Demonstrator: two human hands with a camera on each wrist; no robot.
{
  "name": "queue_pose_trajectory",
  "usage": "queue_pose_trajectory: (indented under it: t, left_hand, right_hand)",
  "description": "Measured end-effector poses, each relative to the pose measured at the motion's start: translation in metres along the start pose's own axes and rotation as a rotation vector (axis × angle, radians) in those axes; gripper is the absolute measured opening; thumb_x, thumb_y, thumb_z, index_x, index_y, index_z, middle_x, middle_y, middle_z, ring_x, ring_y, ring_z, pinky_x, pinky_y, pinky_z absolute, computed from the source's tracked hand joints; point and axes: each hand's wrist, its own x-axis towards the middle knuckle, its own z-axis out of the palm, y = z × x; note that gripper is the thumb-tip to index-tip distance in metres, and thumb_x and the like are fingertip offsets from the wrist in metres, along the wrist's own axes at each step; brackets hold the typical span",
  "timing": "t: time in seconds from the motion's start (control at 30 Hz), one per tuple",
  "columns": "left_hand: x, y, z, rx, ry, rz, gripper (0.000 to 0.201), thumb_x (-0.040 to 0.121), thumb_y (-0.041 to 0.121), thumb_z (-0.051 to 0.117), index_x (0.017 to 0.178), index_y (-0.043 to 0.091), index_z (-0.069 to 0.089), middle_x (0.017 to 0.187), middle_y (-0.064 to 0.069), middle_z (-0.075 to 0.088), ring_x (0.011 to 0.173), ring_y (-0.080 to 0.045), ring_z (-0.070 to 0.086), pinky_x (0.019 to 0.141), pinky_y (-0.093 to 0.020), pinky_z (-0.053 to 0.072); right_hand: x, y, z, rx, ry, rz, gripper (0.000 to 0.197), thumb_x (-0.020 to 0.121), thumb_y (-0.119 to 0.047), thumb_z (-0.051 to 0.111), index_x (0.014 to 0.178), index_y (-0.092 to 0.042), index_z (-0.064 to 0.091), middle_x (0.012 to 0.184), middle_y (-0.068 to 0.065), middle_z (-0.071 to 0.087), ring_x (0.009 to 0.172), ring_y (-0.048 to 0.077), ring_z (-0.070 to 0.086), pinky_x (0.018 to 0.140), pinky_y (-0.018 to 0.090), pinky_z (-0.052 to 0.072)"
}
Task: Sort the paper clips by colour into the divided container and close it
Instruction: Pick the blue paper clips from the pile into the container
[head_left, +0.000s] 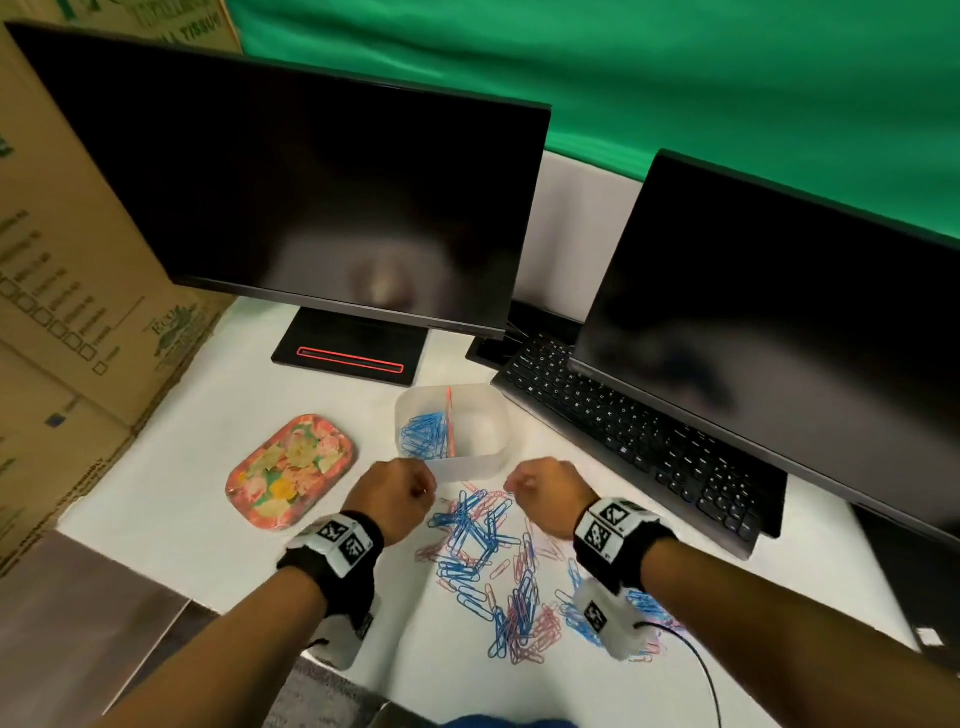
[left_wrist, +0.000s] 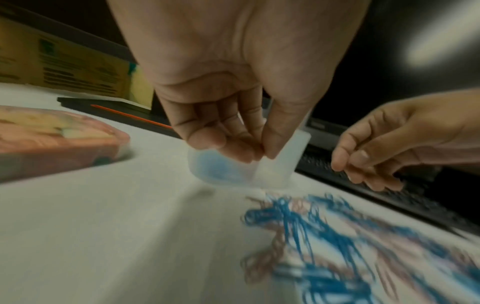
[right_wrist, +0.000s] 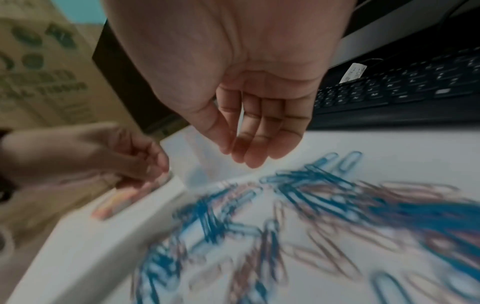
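floral lid (head_left: 291, 472) left of divided container (head_left: 470, 464); keyboard (head_left: 639, 447) right. left hand (head_left: 397, 496) curled, contents unclear; right hand (head_left: 545, 493) loosely curled, empty, above paper clips (head_left: 488, 561).

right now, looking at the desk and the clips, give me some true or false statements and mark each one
1. Blue clips lie in the container's left compartment. True.
2. The right compartment is full of pink clips. False: it looks empty.
3. The flowered lid sits on the container. False: it lies on the desk, left of the container.
4. A mixed pile of clips, blue and pink, lies on the desk between the forearms. True.
5. The right hand grips the keyboard. False: it hovers above the pile, apart from the keyboard.
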Motion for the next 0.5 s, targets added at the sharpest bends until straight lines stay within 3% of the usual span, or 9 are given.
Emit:
queue_pose_trajectory:
  t: [0.1, 0.2, 0.3, 0.4, 0.5]
  left_hand:
    - [0.001, 0.002, 0.024, 0.127, -0.038, 0.014, 0.015, 0.082, 0.021, 0.059, 0.093, 0.027, 0.068, 0.098, 0.004, 0.069, 0.092, -0.021, 0.064, 0.081, -0.031, 0.052]
    - [0.003, 0.0, 0.04, 0.305, -0.074, 0.046, 0.021, 0.087, 0.029, 0.056, 0.106, 0.024, 0.065, 0.11, -0.001, 0.062, 0.101, -0.024, 0.062, 0.082, -0.033, 0.05]
    - [0.002, 0.0, 0.045, 0.358, -0.083, 0.049, 0.019, 0.09, 0.029, 0.052, 0.102, 0.021, 0.064, 0.106, -0.003, 0.061, 0.096, -0.026, 0.062, 0.077, -0.033, 0.049]
    - [-0.002, -0.001, 0.044, 0.311, -0.062, 0.026, 0.014, 0.089, 0.027, 0.051, 0.094, 0.022, 0.063, 0.101, 0.0, 0.065, 0.093, -0.024, 0.062, 0.073, -0.031, 0.046]
    - [-0.009, 0.002, 0.041, 0.192, -0.043, 0.006, 0.012, 0.086, 0.021, 0.053, 0.09, 0.021, 0.064, 0.094, -0.001, 0.07, 0.089, -0.024, 0.063, 0.072, -0.03, 0.048]
  right_hand:
    - [-0.009, 0.018, 0.019, -0.11, -0.085, 0.003, 0.028, 0.086, -0.02, 0.047, 0.1, -0.026, 0.07, 0.103, 0.003, 0.072, 0.089, 0.02, 0.068, 0.082, 0.024, 0.054]
    - [-0.016, 0.023, 0.031, -0.183, -0.077, -0.03, 0.028, 0.087, -0.021, 0.047, 0.107, -0.025, 0.068, 0.112, 0.003, 0.068, 0.102, 0.022, 0.064, 0.091, 0.028, 0.051]
    - [-0.018, 0.023, 0.039, -0.197, -0.049, -0.036, 0.025, 0.088, -0.026, 0.051, 0.106, -0.024, 0.067, 0.112, 0.003, 0.067, 0.104, 0.024, 0.063, 0.091, 0.031, 0.051]
    - [-0.012, 0.018, 0.044, -0.134, 0.002, 0.012, 0.021, 0.087, -0.032, 0.055, 0.095, -0.019, 0.07, 0.099, 0.005, 0.07, 0.094, 0.025, 0.065, 0.083, 0.033, 0.054]
    - [-0.004, 0.011, 0.049, -0.156, 0.039, 0.055, 0.031, 0.086, -0.04, 0.059, 0.094, -0.012, 0.067, 0.096, 0.008, 0.069, 0.092, 0.026, 0.064, 0.081, 0.032, 0.054]
